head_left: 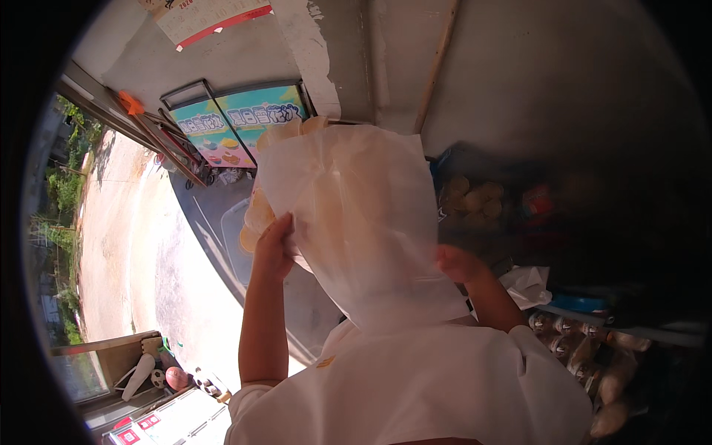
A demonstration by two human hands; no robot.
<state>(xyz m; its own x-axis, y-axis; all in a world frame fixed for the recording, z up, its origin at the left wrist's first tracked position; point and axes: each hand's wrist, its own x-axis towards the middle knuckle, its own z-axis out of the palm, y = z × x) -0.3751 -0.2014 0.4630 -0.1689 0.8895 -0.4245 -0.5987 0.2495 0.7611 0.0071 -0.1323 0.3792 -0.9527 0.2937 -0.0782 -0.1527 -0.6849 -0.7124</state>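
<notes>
A large, translucent white plastic bag (371, 222) is raised in front of my chest, spread between my two hands. My left hand (274, 248) is closed on its left edge, with the thumb uppermost. My right hand (461, 265), slightly blurred, is closed at the right edge; part of its fingers is hidden. Pale tan rounded pieces (259, 215), resembling wafer cones, show beside the left hand and above the bag's top. More yellowish shapes show faintly through the film; whether they lie inside or behind it I cannot tell.
Colourful sign boards (256, 119) lean against the wall ahead. At the right, in shadow, are round tan items (475, 200), crumpled white plastic (528, 285) and several packed goods (586, 348). A counter (178, 419) and balls (176, 378) are at lower left, beside sunlit ground (126, 245).
</notes>
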